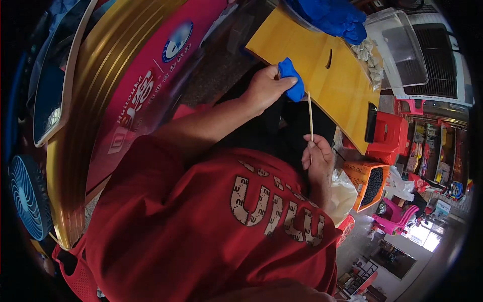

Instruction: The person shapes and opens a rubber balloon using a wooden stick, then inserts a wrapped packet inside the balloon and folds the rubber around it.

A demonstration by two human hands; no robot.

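My left hand (269,89) pinches a small bunched piece of blue fabric (292,80) between thumb and fingers, above my lap by the near edge of a yellow wooden tabletop (302,43). In my right hand (319,157), lower and to the right, is a thin pale wooden stick (310,118), held near its lower end by the fingertips. The stick points up toward the fabric, and its upper tip is close beside the fabric's lower edge. I cannot tell whether the two touch.
A heap of blue fabric (332,17) and pale scraps (370,60) lie at the table's far side, beside a clear plastic bin (402,48). To the right are a red stool (390,133) and an orange crate (356,176) of dark pieces. A blue fan (29,196) stands left.
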